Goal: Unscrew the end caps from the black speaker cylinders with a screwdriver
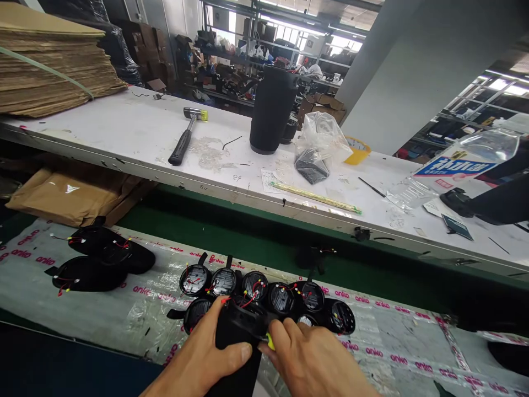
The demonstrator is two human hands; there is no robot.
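My left hand (206,353) is wrapped around a black cylindrical housing (237,358), its thumb across the near side. The housing's open top faces up and away from me, with thin red wires at the rim. My right hand (308,355) is closed at the housing's right edge, around a tool with a yellow-green handle (270,342); fingers cover most of the tool, so its kind is unclear. Just beyond my hands several similar black housings (283,298) stand close together, showing round ends with small coloured wires and plugs.
Three more housings (95,273) lie at left on the plastic-covered lower surface (165,314). The white shelf (136,132) above carries a hammer (184,138), a tall black cylinder (273,110), a plastic bag (320,146), a yellowish stick (316,197) and a clear bottle (454,165).
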